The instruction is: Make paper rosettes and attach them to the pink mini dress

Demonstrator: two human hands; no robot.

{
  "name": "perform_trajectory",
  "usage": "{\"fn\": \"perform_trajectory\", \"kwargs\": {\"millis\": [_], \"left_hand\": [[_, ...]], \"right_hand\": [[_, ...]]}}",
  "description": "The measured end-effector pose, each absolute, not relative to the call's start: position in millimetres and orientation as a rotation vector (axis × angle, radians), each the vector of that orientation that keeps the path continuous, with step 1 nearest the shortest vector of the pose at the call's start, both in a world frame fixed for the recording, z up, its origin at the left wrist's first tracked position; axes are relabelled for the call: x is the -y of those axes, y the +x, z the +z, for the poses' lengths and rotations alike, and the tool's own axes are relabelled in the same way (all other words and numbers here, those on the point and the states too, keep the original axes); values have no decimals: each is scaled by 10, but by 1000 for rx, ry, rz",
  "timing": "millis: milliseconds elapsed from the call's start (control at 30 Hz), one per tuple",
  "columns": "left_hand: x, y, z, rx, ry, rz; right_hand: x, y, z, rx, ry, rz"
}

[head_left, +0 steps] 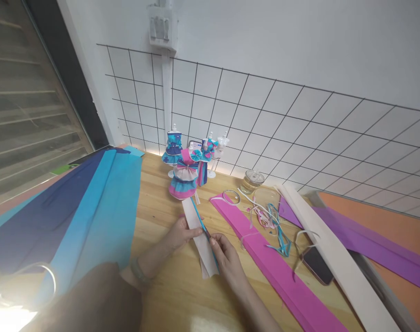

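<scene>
My left hand (183, 234) grips a white folded strip (190, 212), its thumb lying across the front; whether the strip is paper or cloth I cannot tell. Along the strip's right edge runs a narrow blue band (200, 218). My right hand (226, 259) pinches this band and edge between thumb and fingers, a little lower and to the right. Just beyond the strip's far end stands a small dress form in a pink, white and blue ruffled dress (184, 177). Behind it are a form in a blue dress (174, 145) and other small forms.
Blue folded sheets (122, 207) cover the left side. To the right lie a pink folded strip (251, 237), tangled ribbons (282, 242), a clear roll of tape (231, 197), a glass jar (252, 181), a dark phone (318, 266) and a long white strip (345, 258). A wire grid (248, 103) lines the wall.
</scene>
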State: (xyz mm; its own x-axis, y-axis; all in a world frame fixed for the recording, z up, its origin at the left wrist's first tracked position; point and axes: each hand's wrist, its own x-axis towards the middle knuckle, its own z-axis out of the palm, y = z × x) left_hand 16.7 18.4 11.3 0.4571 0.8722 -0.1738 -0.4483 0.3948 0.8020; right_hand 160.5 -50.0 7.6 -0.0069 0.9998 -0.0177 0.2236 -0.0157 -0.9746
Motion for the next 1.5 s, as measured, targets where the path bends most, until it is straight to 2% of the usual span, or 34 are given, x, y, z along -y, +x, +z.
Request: {"fn": "perform_trajectory", "kwargs": {"millis": [1500], "left_hand": [[-165, 155, 56, -615, 691, 921]], "right_hand": [[553, 1529, 217, 1448, -1441, 919]]}}
